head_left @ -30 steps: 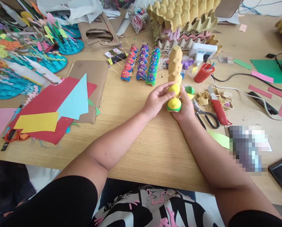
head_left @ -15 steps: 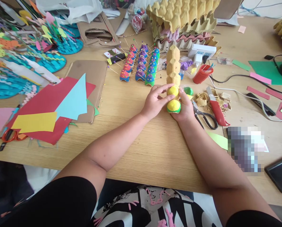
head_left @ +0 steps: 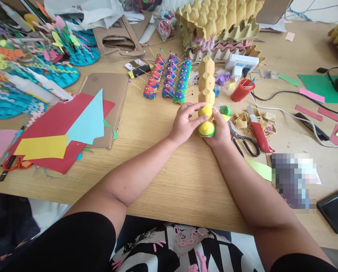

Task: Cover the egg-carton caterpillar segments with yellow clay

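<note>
A strip of egg carton cups (head_left: 206, 81) stands out from between my hands, its near end bump covered in yellow clay (head_left: 206, 128) with a green rim. The second bump carries yellow clay (head_left: 206, 110) too. My left hand (head_left: 186, 122) pinches this second bump from the left, thumb and fingers on the yellow clay. My right hand (head_left: 220, 128) is wrapped round the strip's right side near its close end. Just right of it lie green clay (head_left: 225, 110) and a piece of yellow clay.
Scissors (head_left: 247, 143), a red-handled knife (head_left: 260, 132) and carton scraps lie to the right. Three painted carton strips (head_left: 168, 81) with pins stand left of the strip. Behind are stacked egg trays (head_left: 220, 19) and a red cup (head_left: 242, 90). Coloured paper (head_left: 50, 128) covers the left.
The carton strip and both hands have shifted very slightly left in view. The grip looks the same.
</note>
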`<state>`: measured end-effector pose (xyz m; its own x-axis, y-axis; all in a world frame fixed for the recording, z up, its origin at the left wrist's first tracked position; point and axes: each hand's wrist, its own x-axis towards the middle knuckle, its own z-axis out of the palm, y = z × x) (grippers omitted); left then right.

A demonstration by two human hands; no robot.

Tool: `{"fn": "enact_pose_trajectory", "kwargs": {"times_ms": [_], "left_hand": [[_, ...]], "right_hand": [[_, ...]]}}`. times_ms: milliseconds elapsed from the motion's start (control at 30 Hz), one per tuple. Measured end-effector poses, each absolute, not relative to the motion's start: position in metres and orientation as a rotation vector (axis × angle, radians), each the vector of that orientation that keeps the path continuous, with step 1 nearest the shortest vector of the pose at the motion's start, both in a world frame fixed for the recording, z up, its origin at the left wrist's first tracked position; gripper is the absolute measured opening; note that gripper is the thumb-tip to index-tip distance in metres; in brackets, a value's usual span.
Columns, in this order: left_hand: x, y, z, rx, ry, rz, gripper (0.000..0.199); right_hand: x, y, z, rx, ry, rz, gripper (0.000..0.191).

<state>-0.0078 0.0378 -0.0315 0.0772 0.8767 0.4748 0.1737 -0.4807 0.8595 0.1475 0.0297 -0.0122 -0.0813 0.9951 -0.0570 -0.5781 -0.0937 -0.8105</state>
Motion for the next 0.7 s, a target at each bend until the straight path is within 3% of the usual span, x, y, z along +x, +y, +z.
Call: {"fn": "enact_pose_trajectory", "kwargs": {"times_ms": [267,500,700], "left_hand": [[-0.009,0.031,-0.02,1.699,1.124,1.498,0.052],[-0.002,0.026,-0.017,1.476,1.052,1.463,0.067],[0.003,0.034,-0.024,1.128,1.126,1.48,0.06]], "right_hand": [[0.144,0.027,-0.008,-0.799,-0.744,1.544,0.051],[0.143,0.027,-0.004,-0.829,-0.717,1.554,0.05],[0.144,0.028,-0.005,-0.831,-0.653,1.557,0.052]]}}
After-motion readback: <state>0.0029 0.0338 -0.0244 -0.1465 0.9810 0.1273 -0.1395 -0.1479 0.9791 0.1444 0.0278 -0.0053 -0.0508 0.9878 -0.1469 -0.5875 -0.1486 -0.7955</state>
